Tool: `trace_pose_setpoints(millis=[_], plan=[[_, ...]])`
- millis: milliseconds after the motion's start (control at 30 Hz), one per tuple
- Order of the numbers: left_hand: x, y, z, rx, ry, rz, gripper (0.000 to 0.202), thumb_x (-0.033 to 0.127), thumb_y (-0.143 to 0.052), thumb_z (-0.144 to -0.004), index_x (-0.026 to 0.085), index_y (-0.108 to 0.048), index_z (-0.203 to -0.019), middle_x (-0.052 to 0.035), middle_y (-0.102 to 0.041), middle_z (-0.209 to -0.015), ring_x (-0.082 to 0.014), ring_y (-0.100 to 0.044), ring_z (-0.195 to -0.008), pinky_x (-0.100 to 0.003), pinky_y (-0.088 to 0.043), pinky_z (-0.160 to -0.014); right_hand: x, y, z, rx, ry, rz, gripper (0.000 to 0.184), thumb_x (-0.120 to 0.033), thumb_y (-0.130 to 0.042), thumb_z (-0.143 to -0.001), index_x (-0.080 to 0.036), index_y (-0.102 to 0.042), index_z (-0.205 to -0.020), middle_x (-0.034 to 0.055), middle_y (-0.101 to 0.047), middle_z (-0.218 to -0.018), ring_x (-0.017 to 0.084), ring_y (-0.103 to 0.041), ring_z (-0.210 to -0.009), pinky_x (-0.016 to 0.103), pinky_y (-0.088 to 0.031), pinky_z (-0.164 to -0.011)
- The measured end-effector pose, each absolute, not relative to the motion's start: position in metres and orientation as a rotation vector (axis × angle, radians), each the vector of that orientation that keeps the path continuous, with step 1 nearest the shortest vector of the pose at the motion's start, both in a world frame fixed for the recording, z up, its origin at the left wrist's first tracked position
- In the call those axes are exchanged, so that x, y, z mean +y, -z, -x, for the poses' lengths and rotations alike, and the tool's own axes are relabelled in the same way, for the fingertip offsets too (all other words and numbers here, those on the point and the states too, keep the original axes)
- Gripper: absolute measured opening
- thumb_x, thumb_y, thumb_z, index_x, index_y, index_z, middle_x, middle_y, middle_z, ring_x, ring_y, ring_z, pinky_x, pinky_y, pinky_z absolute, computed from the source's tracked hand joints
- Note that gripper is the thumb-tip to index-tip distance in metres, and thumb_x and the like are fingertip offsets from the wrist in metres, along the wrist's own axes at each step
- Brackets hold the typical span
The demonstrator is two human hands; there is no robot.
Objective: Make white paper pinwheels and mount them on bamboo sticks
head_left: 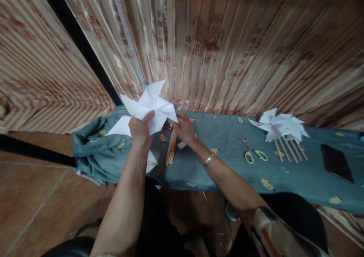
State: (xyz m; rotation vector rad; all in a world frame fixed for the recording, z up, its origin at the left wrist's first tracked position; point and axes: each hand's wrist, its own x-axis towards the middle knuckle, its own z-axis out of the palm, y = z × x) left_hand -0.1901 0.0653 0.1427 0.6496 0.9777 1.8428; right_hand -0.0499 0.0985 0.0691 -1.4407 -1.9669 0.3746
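Observation:
A white paper pinwheel [159, 103] is raised above the left part of the cloth-covered surface. My left hand [141, 128] is closed on it, with the thumb pressed at its middle and the fingers hidden behind. My right hand [184, 128] is at the pinwheel's lower right blade tip, its fingers bent and somewhat apart with nothing visible between them. Just left of its fingertips lies a small red and dark packet [167, 125], partly covered by the pinwheel. Below is a bunch of thin wooden sticks [171, 148]. A small white piece [182, 145] shows under my right wrist.
White paper sheets [121, 127] lie at the left, one more piece [151, 161] nearer me. Scissors with green handles [254, 152] rest right of centre. Several finished pinwheels on sticks [281, 126] and a black phone [337, 162] are farther right. A pleated curtain [204, 52] hangs behind.

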Motion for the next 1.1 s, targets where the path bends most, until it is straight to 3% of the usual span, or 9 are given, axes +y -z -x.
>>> trace_pose_setpoints(millis=[67,167,267,367,533,700,800,1100], plan=[[0.065,-0.142,0.187,0.976,-1.828,-0.652,0.035,0.022,-0.082,-0.051,0.014,-0.07,-0.083,-0.0055,-0.075,-0.079,-0.0236,-0.071,-0.086,-0.034,-0.058,-0.08,0.068,-0.068,0.026,-1.872,-0.402,1.439,0.019,-0.022,-0.048,-0.09,-0.017,-0.066,-0.086,0.0136,-0.06,-0.127,0.023,-0.054,-0.119,0.036,-0.039,-0.104],[0.062,-0.136,0.177,0.979,-1.79,-0.696,0.037,0.025,-0.083,-0.05,0.014,-0.07,-0.082,-0.0043,-0.075,-0.075,-0.0219,-0.071,-0.079,-0.034,-0.057,-0.078,0.017,-0.059,-0.017,-1.767,-0.487,1.431,0.019,-0.028,-0.048,-0.09,-0.021,-0.065,-0.086,0.0083,-0.069,-0.109,0.017,-0.067,-0.086,0.03,-0.051,-0.079],[0.057,-0.125,0.161,0.99,-1.713,-0.784,0.033,0.028,-0.084,-0.05,0.014,-0.07,-0.076,-0.0033,-0.074,-0.074,-0.0202,-0.07,-0.074,-0.033,-0.055,-0.076,-0.023,-0.049,-0.06,-1.722,-0.537,1.591,0.02,-0.031,-0.049,-0.088,-0.021,-0.065,-0.084,0.0042,-0.072,-0.08,0.018,-0.066,-0.069,0.029,-0.049,-0.069],[0.052,-0.112,0.141,1.006,-1.606,-0.869,0.029,0.03,-0.084,-0.051,0.014,-0.07,-0.071,-0.0031,-0.074,-0.073,-0.0188,-0.068,-0.071,-0.031,-0.053,-0.072,-0.045,-0.042,-0.095,-1.71,-0.548,1.729,0.02,-0.034,-0.05,-0.086,-0.021,-0.064,-0.081,0.0029,-0.071,-0.074,0.019,-0.066,-0.067,0.028,-0.047,-0.066],[0.044,-0.091,0.11,1.058,-1.427,-0.948,0.031,0.029,-0.083,-0.05,0.015,-0.072,-0.076,-0.0033,-0.074,-0.074,-0.0195,-0.066,-0.068,-0.03,-0.051,-0.066,-0.055,-0.037,-0.128,-1.837,-0.438,1.782,0.018,-0.028,-0.049,-0.088,-0.02,-0.063,-0.082,0.003,-0.07,-0.075,0.019,-0.067,-0.067,0.028,-0.048,-0.066],[0.037,-0.084,0.089,1.075,-1.258,-1.08,0.028,0.029,-0.08,-0.053,0.014,-0.071,-0.075,-0.0052,-0.074,-0.076,-0.0235,-0.067,-0.072,-0.033,-0.052,-0.067,-0.055,-0.033,-0.137,-2.154,-0.1,1.716,0.02,-0.018,-0.047,-0.091,-0.016,-0.067,-0.09,0.0116,-0.072,-0.093,0.024,-0.067,-0.088,0.034,-0.051,-0.082],[0.036,-0.083,0.082,1.086,-1.2,-1.121,0.031,0.03,-0.079,-0.055,0.013,-0.072,-0.079,-0.0059,-0.074,-0.078,-0.0233,-0.066,-0.075,-0.032,-0.051,-0.068,-0.057,-0.03,-0.138,-2.246,-0.001,1.739,0.022,-0.018,-0.047,-0.092,-0.015,-0.069,-0.092,0.013,-0.072,-0.093,0.026,-0.065,-0.088,0.037,-0.052,-0.082],[0.04,-0.067,0.078,1.142,-1.108,-1.119,0.031,0.03,-0.078,-0.054,0.013,-0.072,-0.079,-0.0049,-0.073,-0.075,-0.0198,-0.065,-0.068,-0.03,-0.05,-0.065,-0.051,-0.023,-0.152,-2.048,-0.323,1.626,0.027,-0.013,-0.048,-0.088,-0.017,-0.072,-0.1,0.0089,-0.073,-0.098,0.022,-0.068,-0.092,0.036,-0.053,-0.086]])
